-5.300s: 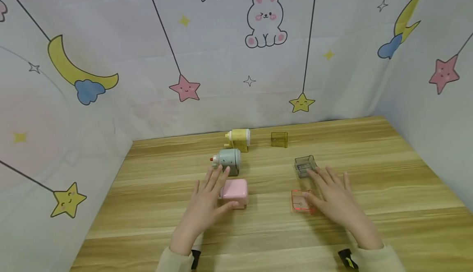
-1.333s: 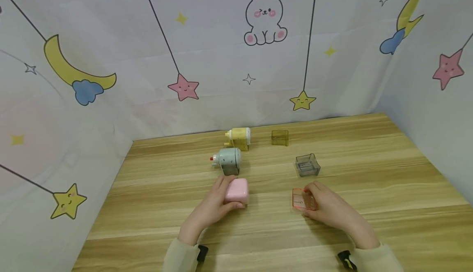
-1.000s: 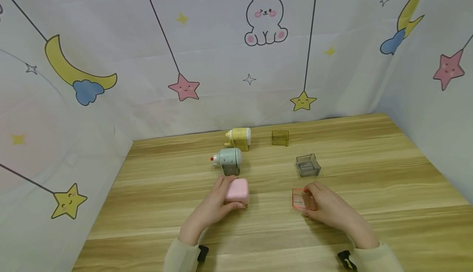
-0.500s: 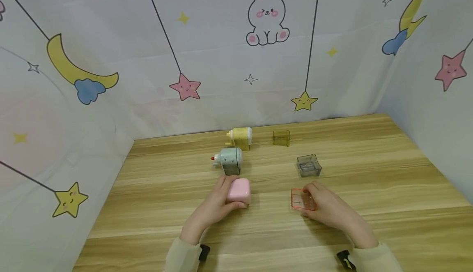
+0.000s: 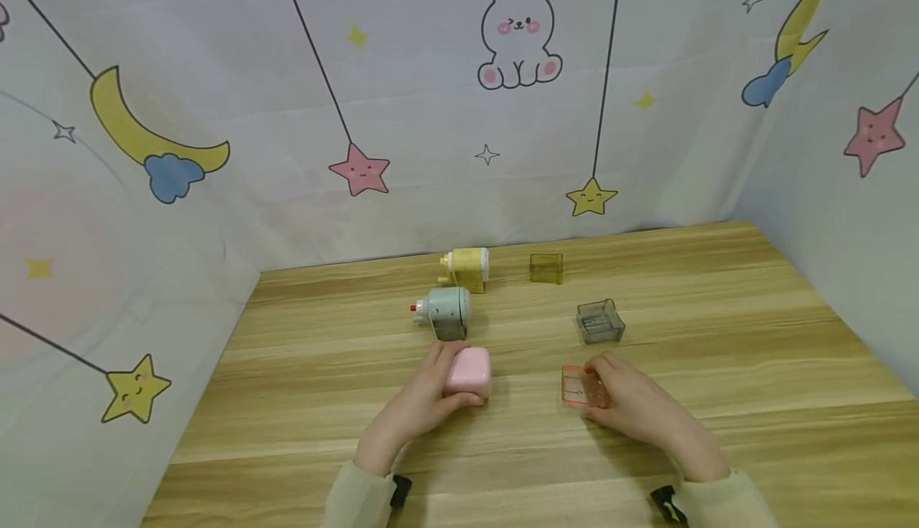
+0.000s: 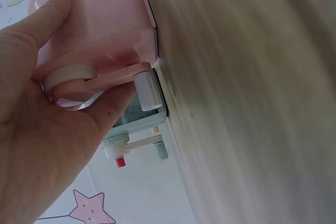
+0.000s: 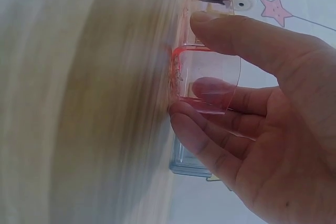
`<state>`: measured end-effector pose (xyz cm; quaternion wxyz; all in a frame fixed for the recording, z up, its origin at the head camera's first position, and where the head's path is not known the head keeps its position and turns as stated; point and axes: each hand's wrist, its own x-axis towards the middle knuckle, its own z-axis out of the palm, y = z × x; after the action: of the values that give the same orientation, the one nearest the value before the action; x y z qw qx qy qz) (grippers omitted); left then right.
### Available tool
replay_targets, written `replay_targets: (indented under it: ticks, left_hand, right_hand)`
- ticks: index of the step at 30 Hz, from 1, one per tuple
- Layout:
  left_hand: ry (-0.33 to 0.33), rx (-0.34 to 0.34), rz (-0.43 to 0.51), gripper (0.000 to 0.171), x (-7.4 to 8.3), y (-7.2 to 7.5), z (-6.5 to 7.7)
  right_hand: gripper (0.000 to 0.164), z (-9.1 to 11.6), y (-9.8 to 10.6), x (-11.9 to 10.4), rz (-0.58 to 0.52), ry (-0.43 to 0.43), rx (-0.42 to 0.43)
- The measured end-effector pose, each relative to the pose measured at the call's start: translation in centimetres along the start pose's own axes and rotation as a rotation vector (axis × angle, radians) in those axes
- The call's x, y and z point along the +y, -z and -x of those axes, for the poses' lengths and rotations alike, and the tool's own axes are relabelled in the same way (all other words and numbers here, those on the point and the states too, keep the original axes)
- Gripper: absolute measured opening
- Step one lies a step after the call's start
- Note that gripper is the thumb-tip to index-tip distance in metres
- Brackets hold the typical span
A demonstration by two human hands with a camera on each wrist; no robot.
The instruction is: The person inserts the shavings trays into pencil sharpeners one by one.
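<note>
1. Left hand: grips the pink crank unit, thumb on the near side, fingers around the far side.
2. Pink crank unit: located at the front of the left-hand row on the wood-grain surface. The left wrist view shows its crank arm with a pale cylindrical handle. Whether its base touches the surface or sits just above it cannot be told.
3. Right hand: grips the transparent red-edged container between thumb and fingers, from the person's right.
4. Transparent red-edged container: located opposite the pink crank unit, apart from it, with bare surface between the two.
5. Mint crank unit: stands just behind the pink crank unit; its crank end, tipped red, faces left.
6. Yellow crank unit: stands behind the mint crank unit, near the rear edge.
7. Grey transparent container: rests behind the transparent red-edged container.
8. Yellow transparent container: rests farther back, to the right of the yellow crank unit.
9. White backdrop: rises behind the surface, printed with stars, moons and a rabbit.
</note>
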<state>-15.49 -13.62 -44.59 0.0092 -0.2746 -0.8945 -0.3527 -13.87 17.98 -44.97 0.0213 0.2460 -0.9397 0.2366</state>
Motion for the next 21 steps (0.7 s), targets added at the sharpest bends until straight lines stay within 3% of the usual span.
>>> replay_targets:
  ticks: [21]
  left_hand:
    - [-0.018, -0.018, -0.001, 0.067, 0.37, -0.50, -0.35]
  right_hand:
    - [0.053, -0.74, -0.58, -0.36, 0.027, 0.042, 0.015]
